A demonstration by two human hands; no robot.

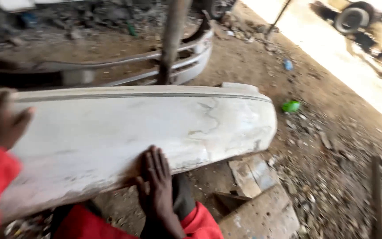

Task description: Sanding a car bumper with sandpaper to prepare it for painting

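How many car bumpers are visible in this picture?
2. The white bumper lies in front, under the right hand and left hand. The second bumper lies behind it. Others may be hidden.
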